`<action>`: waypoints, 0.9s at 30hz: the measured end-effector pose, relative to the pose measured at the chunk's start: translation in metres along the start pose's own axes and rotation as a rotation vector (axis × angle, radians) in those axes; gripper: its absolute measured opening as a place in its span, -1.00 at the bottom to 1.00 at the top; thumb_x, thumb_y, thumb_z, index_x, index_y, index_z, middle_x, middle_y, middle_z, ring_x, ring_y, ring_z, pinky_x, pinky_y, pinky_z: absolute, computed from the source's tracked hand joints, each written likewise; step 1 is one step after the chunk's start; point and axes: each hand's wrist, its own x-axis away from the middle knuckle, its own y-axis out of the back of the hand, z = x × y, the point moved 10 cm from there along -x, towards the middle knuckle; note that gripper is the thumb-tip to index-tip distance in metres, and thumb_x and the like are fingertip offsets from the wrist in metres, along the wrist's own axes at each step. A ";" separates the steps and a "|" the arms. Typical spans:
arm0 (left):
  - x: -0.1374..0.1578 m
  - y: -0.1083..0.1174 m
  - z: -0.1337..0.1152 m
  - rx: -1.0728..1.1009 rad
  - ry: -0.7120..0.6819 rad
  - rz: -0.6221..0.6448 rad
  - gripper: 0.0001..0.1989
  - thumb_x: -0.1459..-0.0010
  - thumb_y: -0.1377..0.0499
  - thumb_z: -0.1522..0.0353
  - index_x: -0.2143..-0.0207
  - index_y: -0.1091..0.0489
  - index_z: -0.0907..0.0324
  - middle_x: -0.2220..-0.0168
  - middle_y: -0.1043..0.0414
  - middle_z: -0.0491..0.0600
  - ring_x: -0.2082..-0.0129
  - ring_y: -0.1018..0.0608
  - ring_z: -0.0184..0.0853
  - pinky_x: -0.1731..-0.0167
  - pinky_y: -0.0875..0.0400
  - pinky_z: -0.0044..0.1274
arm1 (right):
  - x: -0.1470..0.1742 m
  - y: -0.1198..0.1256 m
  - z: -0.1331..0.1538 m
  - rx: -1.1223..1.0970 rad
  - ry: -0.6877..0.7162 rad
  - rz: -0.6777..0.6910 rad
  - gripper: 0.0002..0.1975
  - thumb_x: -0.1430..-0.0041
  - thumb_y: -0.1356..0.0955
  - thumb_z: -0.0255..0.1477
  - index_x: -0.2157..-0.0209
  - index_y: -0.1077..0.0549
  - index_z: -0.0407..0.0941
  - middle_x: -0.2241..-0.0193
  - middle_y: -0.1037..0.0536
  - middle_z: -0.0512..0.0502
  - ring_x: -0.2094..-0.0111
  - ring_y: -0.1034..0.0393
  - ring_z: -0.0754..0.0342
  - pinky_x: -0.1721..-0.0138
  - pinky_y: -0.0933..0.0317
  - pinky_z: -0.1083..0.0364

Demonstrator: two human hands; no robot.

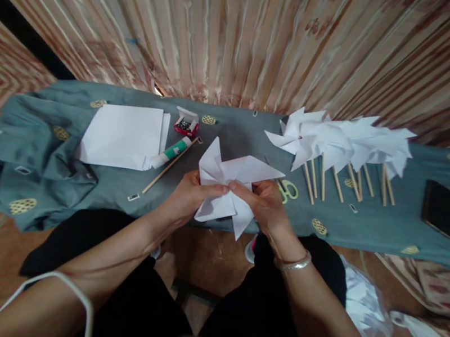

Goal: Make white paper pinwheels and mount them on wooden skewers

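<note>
A white paper pinwheel (230,172) is held up over the near edge of the cloth-covered table, its folded blades spread out. My left hand (193,195) grips it from the left, thumb pressed near the centre and fingers behind the paper. From the right, my right hand (266,203) pinches it too, its thumb tip almost meeting the other at the middle. Just beyond my right hand lie scissors with light green handles (288,191), partly hidden. Left of the pinwheel, a wooden stick (169,165) rests beside a green and white glue stick (173,152).
Finished pinwheels on sticks (340,144) overlap at the back right. A paper stack (123,135) lies at left, near a small open red box (186,122) of dark pins or tacks. A black phone (439,208) lies far right. Plastic bags (365,305) sit on the floor.
</note>
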 end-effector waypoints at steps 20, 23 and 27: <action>-0.003 0.003 0.004 -0.013 -0.004 0.071 -0.66 0.30 -0.44 0.38 0.36 -0.58 0.30 0.34 -0.63 0.05 0.40 -0.60 -0.24 0.37 -0.46 -0.51 | 0.002 -0.004 0.002 -0.070 -0.006 0.039 -0.75 0.17 -0.53 -0.27 0.44 -0.59 -0.11 0.47 -0.62 -0.02 0.49 -0.46 0.08 0.44 -0.33 0.12; -0.003 0.003 0.004 0.001 -0.016 0.081 -0.64 0.28 -0.44 0.38 0.33 -0.58 0.30 0.32 -0.63 0.06 0.41 -0.59 -0.25 0.40 -0.45 -0.52 | 0.001 -0.004 0.001 -0.083 -0.011 0.048 -0.74 0.17 -0.53 -0.27 0.42 -0.59 -0.11 0.46 -0.63 -0.02 0.47 -0.47 0.08 0.43 -0.34 0.12; 0.000 0.001 0.004 -0.024 0.015 0.092 -0.66 0.22 -0.44 0.32 0.34 -0.58 0.29 0.40 -0.61 0.03 0.45 -0.58 -0.25 0.45 -0.42 -0.53 | -0.001 -0.003 -0.001 -0.049 -0.009 0.050 -0.71 0.19 -0.54 -0.22 0.45 -0.59 -0.12 0.47 -0.62 -0.03 0.47 -0.46 0.07 0.45 -0.32 0.12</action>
